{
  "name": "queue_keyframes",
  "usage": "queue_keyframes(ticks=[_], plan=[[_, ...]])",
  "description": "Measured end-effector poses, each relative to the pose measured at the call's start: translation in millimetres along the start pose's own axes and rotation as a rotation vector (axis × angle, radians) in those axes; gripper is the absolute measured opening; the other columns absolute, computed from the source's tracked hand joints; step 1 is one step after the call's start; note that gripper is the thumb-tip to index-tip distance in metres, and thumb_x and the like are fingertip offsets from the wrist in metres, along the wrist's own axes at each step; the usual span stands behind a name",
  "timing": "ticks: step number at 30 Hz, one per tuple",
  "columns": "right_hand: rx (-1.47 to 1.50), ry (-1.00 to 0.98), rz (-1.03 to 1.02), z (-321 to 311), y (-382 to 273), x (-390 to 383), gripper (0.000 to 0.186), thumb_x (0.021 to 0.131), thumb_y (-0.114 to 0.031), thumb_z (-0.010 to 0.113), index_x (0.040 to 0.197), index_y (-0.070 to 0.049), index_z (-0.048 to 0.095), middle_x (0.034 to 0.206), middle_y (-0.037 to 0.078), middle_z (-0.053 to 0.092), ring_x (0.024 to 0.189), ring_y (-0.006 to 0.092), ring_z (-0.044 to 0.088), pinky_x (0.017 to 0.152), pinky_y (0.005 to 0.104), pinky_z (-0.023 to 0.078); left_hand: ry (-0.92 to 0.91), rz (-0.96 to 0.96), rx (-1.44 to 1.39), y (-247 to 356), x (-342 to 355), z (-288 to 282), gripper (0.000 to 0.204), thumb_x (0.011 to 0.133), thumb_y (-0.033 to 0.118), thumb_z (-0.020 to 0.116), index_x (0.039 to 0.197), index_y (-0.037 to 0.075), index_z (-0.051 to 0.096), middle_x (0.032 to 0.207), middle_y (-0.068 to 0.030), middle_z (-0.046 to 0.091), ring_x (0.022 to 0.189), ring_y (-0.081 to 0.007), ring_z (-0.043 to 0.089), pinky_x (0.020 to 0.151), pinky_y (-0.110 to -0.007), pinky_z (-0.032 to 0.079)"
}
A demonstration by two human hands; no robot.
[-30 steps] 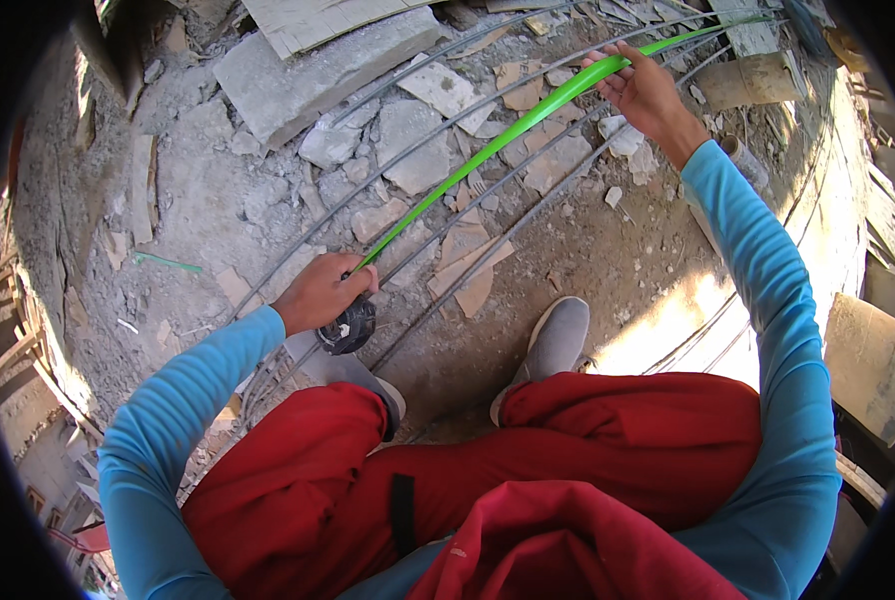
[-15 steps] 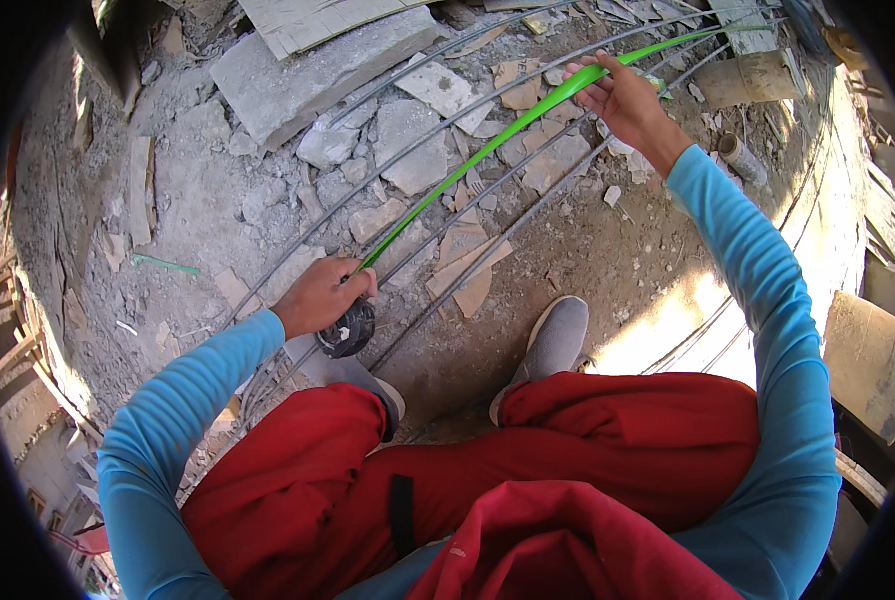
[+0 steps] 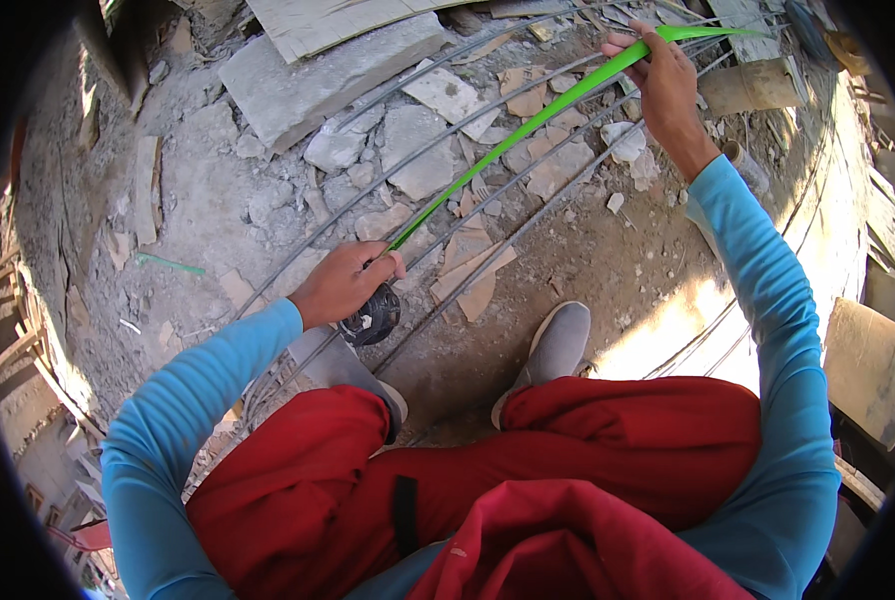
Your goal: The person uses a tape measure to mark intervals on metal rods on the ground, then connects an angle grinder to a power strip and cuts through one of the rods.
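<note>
The left hand [image 3: 348,283] is gripping a green strip [image 3: 570,97], the right hand [image 3: 670,88] pinching it farther out. It's already stretching between them, its tip [image 3: 723,31] trailing loose.

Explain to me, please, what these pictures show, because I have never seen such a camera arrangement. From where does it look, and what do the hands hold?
There is no machine here, only a person's two bare hands. The view comes from a wide fisheye camera worn on the head, looking down, so straight edges bend near the rim. The left hand and the right hand hold a bright green strip between their fingers. A dark round object is just below the left hand; I cannot tell if it is held. Long metal rods cross above rubble and a thick grey slab on the ground.
</note>
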State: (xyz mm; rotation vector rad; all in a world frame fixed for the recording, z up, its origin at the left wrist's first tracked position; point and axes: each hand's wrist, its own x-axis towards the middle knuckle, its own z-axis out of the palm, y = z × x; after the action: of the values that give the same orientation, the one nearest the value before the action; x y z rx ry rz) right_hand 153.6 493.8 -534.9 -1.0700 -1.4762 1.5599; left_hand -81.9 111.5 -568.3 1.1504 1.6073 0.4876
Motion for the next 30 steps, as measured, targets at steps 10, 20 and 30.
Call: queue_keyframes(ticks=[10,20,30], plan=[[-0.132,0.099,-0.019,-44.5,10.6,73.2,0.024,0.106,-0.012,0.048,0.122,0.005,0.053,0.12,0.019,0.071,0.107,0.0263,0.073,0.093,0.0343,0.058,-0.007,0.0,0.007,5.7,14.3,5.9,0.038,0.102,0.032,0.052,0.095,0.001,0.073,0.085,-0.0181,0.068,0.083,-0.0288,0.066,0.082,-0.038,0.049],[0.103,0.299,0.057,-114.2,24.3,134.4,0.026,0.103,-0.003,0.046,0.12,0.016,0.042,0.118,0.029,0.068,0.106,0.0365,0.072,0.087,0.0347,0.063,0.018,0.058,0.042,21.0,25.1,1.0,0.041,0.103,0.036,0.052,0.094,0.001,0.072,0.088,-0.0222,0.07,0.085,-0.0371,0.067,0.081,-0.042,0.05],[0.077,0.275,0.072,-177.2,-0.3,161.8,0.023,0.1,0.004,0.044,0.116,0.02,0.046,0.119,0.029,0.066,0.104,0.0373,0.072,0.087,0.0363,0.064,0.037,0.083,0.093,53.3,43.2,-5.6,0.043,0.104,0.036,0.05,0.094,0.0,0.071,0.087,-0.0228,0.07,0.083,-0.0414,0.066,0.079,-0.046,0.049]])
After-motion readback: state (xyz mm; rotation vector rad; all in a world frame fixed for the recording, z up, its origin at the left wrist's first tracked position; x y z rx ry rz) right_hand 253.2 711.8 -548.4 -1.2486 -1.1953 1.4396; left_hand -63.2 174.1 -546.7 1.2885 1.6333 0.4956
